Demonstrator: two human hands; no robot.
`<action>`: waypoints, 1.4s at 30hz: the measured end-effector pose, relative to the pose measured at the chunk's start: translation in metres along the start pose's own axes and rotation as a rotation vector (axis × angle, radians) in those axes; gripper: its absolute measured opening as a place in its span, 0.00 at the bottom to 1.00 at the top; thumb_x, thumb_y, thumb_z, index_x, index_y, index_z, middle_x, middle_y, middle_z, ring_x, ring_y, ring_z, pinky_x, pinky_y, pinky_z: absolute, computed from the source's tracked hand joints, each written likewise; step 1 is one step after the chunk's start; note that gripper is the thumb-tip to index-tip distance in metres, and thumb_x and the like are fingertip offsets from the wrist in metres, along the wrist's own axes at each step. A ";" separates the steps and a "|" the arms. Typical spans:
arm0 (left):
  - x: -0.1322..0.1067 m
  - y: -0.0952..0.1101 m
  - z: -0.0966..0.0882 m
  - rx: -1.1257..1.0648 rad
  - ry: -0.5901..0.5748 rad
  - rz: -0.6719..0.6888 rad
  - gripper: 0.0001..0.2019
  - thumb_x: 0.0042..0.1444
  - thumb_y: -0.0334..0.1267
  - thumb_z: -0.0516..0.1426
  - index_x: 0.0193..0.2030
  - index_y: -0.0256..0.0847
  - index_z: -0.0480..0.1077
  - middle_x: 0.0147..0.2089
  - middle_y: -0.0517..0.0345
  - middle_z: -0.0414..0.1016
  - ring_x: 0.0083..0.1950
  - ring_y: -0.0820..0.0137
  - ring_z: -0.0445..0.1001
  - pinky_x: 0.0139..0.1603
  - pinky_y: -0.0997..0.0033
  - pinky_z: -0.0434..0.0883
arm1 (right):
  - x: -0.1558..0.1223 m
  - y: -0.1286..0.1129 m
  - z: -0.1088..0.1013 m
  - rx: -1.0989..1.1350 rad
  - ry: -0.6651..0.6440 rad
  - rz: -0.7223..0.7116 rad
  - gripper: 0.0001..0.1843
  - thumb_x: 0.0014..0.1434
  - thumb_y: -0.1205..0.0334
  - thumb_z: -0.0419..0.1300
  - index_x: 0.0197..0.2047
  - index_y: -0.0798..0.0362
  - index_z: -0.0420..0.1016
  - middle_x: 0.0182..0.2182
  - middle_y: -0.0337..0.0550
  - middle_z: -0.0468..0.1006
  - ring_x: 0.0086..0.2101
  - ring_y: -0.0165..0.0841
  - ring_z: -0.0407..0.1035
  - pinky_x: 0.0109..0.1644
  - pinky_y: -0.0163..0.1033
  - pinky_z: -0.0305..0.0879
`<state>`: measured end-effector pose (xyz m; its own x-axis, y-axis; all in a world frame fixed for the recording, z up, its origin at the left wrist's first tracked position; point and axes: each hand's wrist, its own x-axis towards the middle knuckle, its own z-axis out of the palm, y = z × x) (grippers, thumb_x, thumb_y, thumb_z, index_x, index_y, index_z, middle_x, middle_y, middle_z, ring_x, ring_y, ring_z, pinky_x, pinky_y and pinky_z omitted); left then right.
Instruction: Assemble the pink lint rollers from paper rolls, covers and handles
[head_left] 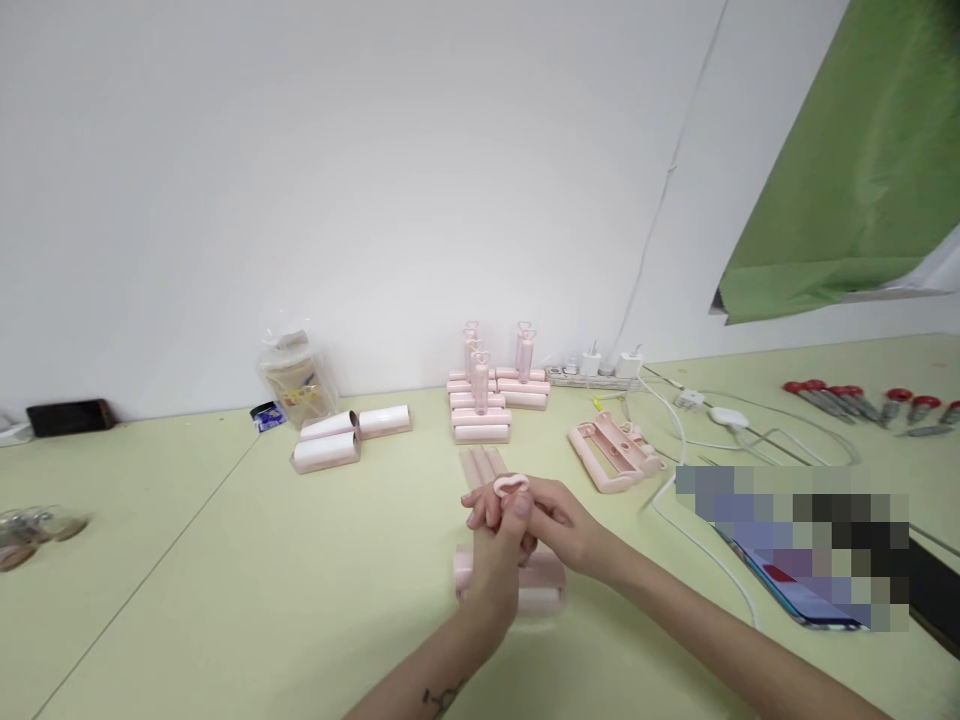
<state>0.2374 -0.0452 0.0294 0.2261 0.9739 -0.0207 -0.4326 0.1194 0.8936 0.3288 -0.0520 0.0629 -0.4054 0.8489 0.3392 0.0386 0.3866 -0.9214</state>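
Note:
Above the table's front middle, my left hand (491, 570) and my right hand (566, 522) are pressed together, fingers closed around a small pink heart-shaped loop (511, 484). The loop's rounded top sticks up between them; its lower part is hidden by my fingers. Under my hands lies a pink roller piece with a white roll (540, 600), partly covered by my left wrist. Just beyond my fingers are several pale pink translucent strips (484, 462). Further back stand several pink lint rollers (481, 390), their handles upright with heart-shaped loops on top.
Left of the middle lie white rolls (326, 452) beside a bagged tub (294, 380). On the right are a pink frame-like part (615, 452), a white cable (709, 555), a power strip (592, 380), a phone (802, 600) and several red-handled screwdrivers (847, 400). A dark phone (69, 417) leans far left.

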 end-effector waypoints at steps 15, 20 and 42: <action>-0.007 0.008 0.005 0.050 0.114 -0.039 0.18 0.37 0.49 0.61 0.26 0.41 0.57 0.27 0.64 0.63 0.27 0.73 0.67 0.19 0.79 0.56 | -0.001 0.025 0.024 -0.042 0.302 -0.316 0.15 0.61 0.56 0.46 0.31 0.53 0.69 0.35 0.46 0.73 0.44 0.38 0.65 0.50 0.45 0.60; -0.004 0.006 0.000 0.012 0.023 -0.028 0.21 0.38 0.57 0.58 0.24 0.41 0.60 0.16 0.70 0.55 0.16 0.79 0.55 0.16 0.79 0.52 | -0.003 0.027 0.020 -0.011 0.276 -0.170 0.19 0.62 0.52 0.43 0.35 0.54 0.69 0.29 0.44 0.71 0.33 0.34 0.68 0.39 0.39 0.66; 0.014 0.017 -0.023 0.052 -0.569 -0.170 0.34 0.47 0.66 0.36 0.20 0.37 0.65 0.16 0.57 0.62 0.18 0.72 0.60 0.22 0.74 0.56 | -0.048 0.030 0.005 -0.635 -0.034 0.398 0.45 0.39 0.61 0.64 0.60 0.49 0.52 0.49 0.49 0.66 0.46 0.45 0.63 0.48 0.41 0.61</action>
<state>0.2128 -0.0249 0.0342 0.7267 0.6839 0.0649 -0.3091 0.2411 0.9200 0.3446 -0.0825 0.0178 -0.2780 0.9605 -0.0123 0.7039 0.1950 -0.6830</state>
